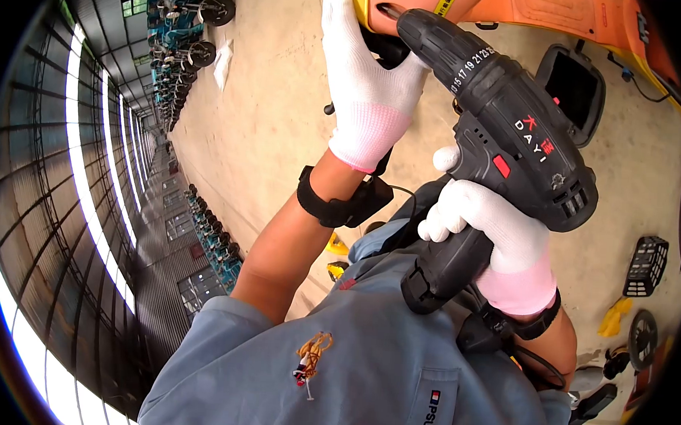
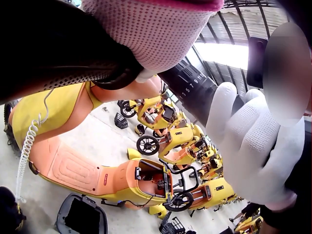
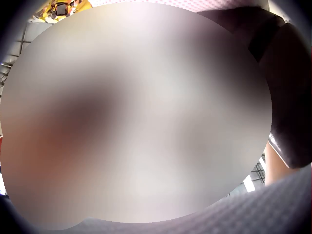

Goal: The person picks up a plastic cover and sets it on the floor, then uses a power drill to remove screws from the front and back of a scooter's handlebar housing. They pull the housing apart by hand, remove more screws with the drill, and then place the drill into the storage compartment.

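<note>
In the head view, my white-gloved right hand [image 1: 496, 223] grips the handle of a black cordless drill [image 1: 511, 129], with a fingertip beside the trigger. The drill's chuck points up and left, toward an orange and yellow scooter body [image 1: 509, 7]. My gloved left hand [image 1: 369, 84] reaches up to the yellow edge of that body. Its fingertips run out of the frame and its thumb passes behind the chuck. A black part shows between thumb and fingers. In the left wrist view, the right hand [image 2: 258, 141] overlaps the drill. A blur covers most of the right wrist view.
A black open case-like bin [image 1: 574, 93] lies on the floor near the scooter. A black basket [image 1: 646, 265], a yellow piece [image 1: 616, 316] and a wheel [image 1: 643, 338] lie at right. Rows of teal scooters [image 1: 185, 23] stand at left; more yellow scooters [image 2: 175, 144] stand beyond.
</note>
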Motion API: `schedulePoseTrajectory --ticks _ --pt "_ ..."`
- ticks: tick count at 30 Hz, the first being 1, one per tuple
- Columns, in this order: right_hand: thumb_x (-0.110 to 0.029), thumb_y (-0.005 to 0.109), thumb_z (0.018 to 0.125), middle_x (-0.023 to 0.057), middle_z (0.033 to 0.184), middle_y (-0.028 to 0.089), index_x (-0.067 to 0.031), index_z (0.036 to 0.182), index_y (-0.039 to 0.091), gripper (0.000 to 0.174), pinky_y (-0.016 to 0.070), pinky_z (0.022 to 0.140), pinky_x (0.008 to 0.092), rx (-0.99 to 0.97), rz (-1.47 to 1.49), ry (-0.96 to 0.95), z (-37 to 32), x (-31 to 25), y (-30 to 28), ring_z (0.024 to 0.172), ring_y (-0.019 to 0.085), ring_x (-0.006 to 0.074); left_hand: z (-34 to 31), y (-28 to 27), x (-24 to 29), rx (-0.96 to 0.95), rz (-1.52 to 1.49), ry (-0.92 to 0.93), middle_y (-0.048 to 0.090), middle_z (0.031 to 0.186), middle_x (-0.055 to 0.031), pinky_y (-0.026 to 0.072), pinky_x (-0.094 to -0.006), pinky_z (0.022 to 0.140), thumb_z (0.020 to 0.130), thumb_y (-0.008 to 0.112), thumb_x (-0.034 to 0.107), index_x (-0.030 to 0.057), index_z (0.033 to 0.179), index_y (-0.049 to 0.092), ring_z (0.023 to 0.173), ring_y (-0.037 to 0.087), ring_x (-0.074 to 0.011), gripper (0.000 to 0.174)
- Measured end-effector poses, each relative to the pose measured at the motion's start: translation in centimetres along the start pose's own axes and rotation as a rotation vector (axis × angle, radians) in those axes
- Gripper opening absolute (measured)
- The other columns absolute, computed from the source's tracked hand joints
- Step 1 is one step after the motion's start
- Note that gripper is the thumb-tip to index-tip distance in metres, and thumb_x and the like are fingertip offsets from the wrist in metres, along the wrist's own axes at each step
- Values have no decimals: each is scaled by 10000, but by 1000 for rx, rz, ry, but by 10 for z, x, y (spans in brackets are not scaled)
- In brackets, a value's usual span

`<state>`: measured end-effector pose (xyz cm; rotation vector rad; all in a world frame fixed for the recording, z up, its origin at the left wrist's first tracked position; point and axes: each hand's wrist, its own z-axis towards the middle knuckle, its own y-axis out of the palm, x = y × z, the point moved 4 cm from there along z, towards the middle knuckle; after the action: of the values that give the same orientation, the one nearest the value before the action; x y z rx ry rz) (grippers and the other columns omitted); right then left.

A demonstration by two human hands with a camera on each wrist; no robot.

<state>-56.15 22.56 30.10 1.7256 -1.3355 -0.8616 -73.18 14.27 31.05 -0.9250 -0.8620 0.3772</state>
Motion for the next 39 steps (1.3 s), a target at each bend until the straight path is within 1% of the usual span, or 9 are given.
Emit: schedulePoseTrajectory --ticks 8,10,13,17,20,27,36,37,39 --pt "6 655 858 40 856 636 11 1101 634 244 508 682 265 73 -203 -117 7 -7 -9 727 617 116 1 0 -2 -7 48 39 538 1273 -187 521 -299 903 792 818 107 -61 1509 223 1106 582 -197 947" --pt "90 594 810 107 984 609 18 1280 509 484 499 583 324 69 -361 -207 9 -11 -9 605 548 136 1 0 -2 14 120 107 525 1299 -197 508 -305 931 793 818 106 -69 1510 212 1152 568 -215 956" --pt "86 579 815 104 982 603 19 1264 525 457 504 597 329 108 -316 -169 8 -12 -10 609 551 138 0 0 4 -30 -19 -78 514 1322 -201 499 -306 948 794 816 98 -75 1511 206 1172 558 -216 957" --pt "11 667 865 42 905 638 16 1128 616 268 511 674 268 87 -143 -128 4 -6 -8 720 613 113 -1 1 1 -8 75 66 515 1312 -192 497 -305 951 797 810 88 -76 1511 205 1169 554 -209 951" --pt "64 565 819 69 674 550 86 1175 555 358 477 584 306 96 -180 -95 6 -7 -6 607 550 148 0 1 4 -14 -36 -8 513 1311 -189 498 -305 951 797 809 88 -71 1516 200 1164 555 -205 956" --pt "87 570 761 76 763 599 41 1181 571 422 483 567 293 172 -254 -161 7 -15 -7 594 565 132 -2 0 -1 -22 -41 1 519 1294 -175 501 -305 946 784 817 76 -66 1519 195 1128 559 -186 974" --pt "-15 723 831 45 975 703 -31 1170 670 343 536 770 305 87 -1013 -485 6 -40 -28 836 656 145 0 -3 6 -26 65 -49 548 1231 -149 520 -280 868 778 819 80 -62 1520 208 1050 573 -166 972" --pt "119 578 803 75 1023 650 22 1241 576 449 507 665 262 -13 -1063 -545 11 -36 -34 713 607 100 0 -3 6 -40 68 -76 550 1229 -147 522 -280 861 780 818 81 -61 1521 206 1049 574 -167 972" --pt "124 577 800 75 1022 648 25 1240 577 451 508 666 264 -18 -1048 -492 15 -36 -38 713 607 99 0 -4 5 -42 42 -90 545 1240 -149 518 -282 876 780 818 80 -60 1522 202 1062 572 -168 975"
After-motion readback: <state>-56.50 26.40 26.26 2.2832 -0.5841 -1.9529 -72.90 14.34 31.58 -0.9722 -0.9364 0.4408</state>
